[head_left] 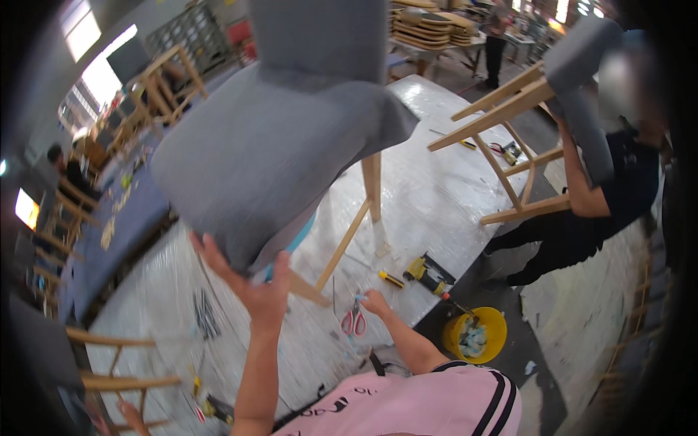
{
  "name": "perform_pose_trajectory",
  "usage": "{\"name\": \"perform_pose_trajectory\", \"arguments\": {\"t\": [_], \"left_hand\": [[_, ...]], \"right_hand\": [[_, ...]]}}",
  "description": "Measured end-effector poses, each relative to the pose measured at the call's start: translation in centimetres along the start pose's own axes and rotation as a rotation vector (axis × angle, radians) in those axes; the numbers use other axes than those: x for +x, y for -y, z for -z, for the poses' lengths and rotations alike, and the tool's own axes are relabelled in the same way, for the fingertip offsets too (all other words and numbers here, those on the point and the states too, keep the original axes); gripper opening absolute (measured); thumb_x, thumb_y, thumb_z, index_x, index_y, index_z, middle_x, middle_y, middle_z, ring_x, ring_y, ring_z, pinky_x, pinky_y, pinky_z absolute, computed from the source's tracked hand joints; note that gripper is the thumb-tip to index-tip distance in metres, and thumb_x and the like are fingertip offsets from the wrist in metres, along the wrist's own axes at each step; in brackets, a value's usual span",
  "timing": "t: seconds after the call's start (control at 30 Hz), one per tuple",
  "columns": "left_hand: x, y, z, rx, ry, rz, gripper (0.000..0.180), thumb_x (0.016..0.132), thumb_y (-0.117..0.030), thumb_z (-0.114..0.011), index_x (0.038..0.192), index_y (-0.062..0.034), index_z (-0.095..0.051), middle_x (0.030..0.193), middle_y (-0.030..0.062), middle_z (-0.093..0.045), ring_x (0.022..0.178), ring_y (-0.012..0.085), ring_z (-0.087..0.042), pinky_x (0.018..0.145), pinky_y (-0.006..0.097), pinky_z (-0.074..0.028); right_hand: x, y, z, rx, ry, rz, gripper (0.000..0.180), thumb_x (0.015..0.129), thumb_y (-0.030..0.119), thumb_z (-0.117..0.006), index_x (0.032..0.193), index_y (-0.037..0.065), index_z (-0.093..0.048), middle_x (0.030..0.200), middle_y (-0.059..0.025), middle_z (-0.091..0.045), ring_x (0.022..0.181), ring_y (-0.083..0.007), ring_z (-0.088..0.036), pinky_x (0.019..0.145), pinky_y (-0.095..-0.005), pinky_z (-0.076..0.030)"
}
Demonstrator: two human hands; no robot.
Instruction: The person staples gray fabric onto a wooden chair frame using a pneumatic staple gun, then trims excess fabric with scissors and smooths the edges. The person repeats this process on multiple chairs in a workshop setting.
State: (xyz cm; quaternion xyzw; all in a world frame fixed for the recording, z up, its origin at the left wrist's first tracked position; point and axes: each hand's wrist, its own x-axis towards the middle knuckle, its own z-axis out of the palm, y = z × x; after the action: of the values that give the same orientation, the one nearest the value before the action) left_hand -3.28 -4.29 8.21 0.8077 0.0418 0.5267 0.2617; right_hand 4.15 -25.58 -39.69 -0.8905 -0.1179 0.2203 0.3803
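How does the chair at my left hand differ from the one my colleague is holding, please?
The near chair is seat-up over the table, while the colleague's chair is tipped over, its legs pointing left. The near chair has your left hand at its front corner; the colleague's chair is held up by the colleague. Both have grey upholstery and pale wooden legs.

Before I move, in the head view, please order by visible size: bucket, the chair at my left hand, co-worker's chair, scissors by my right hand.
1. Your chair
2. Co-worker's chair
3. Bucket
4. Scissors
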Motion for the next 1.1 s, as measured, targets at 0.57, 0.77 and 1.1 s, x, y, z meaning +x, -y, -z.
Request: {"name": "perform_pose_trajectory", "arguments": {"t": [0.57,0.77,1.1], "left_hand": [[2.6,10.5,4.7,0.033,-0.045,0.027,0.104,0.085,-0.069,-0.07,0.163,-0.0211,-0.022,0.17,0.0131,-0.021,0.156,0.0362,-0.022,0.124,0.055,-0.023],[1.4,10.2,4.5,-0.006,-0.094,0.161,0.109,0.089,-0.072,-0.063,0.166,-0.0156,-0.012,0.17,0.0128,-0.02,0.155,0.0341,-0.024,0.125,0.052,-0.024],[-2.6,11.2,3.7,-0.3,-0.03,0.604,0.079,0.11,-0.047,-0.045,0.165,-0.0024,-0.009,0.164,0.0222,-0.029,0.148,0.0306,-0.035,0.122,0.039,-0.026]], "right_hand": [[-6.0,5.8,-5.6,-0.327,0.231,-0.132,0.041,0.092,0.025,-0.062,0.131,0.013,-0.054,0.114,-0.025,-0.069,0.102,-0.0378,-0.072,0.082,-0.0534,-0.058],[-6.0,4.5,-6.7,-0.204,-0.021,-0.24,0.05,0.089,0.023,-0.068,0.129,0.004,-0.046,0.098,-0.0254,-0.071,0.088,-0.04,-0.074,0.075,-0.0515,-0.059],[-9.1,0.0,5.1,0.729,0.244,-0.336,0.06,0.089,0.024,-0.079,0.132,0.002,-0.043,0.094,-0.0159,-0.071,0.074,-0.0191,-0.072,0.066,-0.0318,-0.058]]}}
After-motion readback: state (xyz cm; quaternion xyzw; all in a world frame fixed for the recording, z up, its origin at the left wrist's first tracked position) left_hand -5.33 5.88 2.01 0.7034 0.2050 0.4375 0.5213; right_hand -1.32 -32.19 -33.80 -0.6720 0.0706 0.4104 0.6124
